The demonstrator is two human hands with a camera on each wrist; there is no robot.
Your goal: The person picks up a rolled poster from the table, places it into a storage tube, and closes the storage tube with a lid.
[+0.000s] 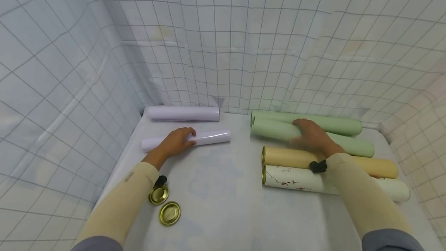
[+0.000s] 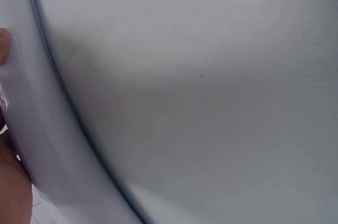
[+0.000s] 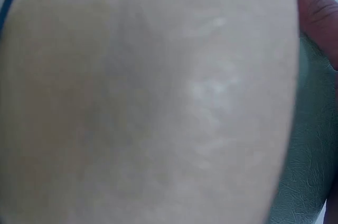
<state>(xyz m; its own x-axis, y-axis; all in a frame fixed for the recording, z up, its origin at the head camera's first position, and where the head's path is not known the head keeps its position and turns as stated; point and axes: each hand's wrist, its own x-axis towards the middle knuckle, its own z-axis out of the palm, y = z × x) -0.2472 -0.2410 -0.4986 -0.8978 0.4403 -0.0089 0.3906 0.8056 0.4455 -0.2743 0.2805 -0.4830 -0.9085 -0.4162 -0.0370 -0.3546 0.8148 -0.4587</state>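
My left hand [image 1: 176, 142] grips a glossy lavender roll [image 1: 213, 136] from above, near its middle. In the left wrist view this roll [image 2: 50, 129] runs down the left side, with only parts of the fingers showing. My right hand [image 1: 311, 134] holds a light green tube [image 1: 270, 129] with thumb and fingers spread over its sides; the hand is slightly blurred. A second green tube [image 1: 338, 124] lies right behind it. Below the right wrist are a yellow tube [image 1: 283, 157] with a gold rim and a white floral tube [image 1: 296, 179]. The yellowish blurred surface [image 3: 148, 97] fills most of the right wrist view.
Another lavender roll [image 1: 184, 113] lies along the back edge at the left. Two round gold lids, an upper one [image 1: 158, 195] and a lower one [image 1: 170, 213], lie by the left forearm. Grid-patterned sheeting [image 1: 230, 49] walls the white table [image 1: 223, 196] at back and sides.
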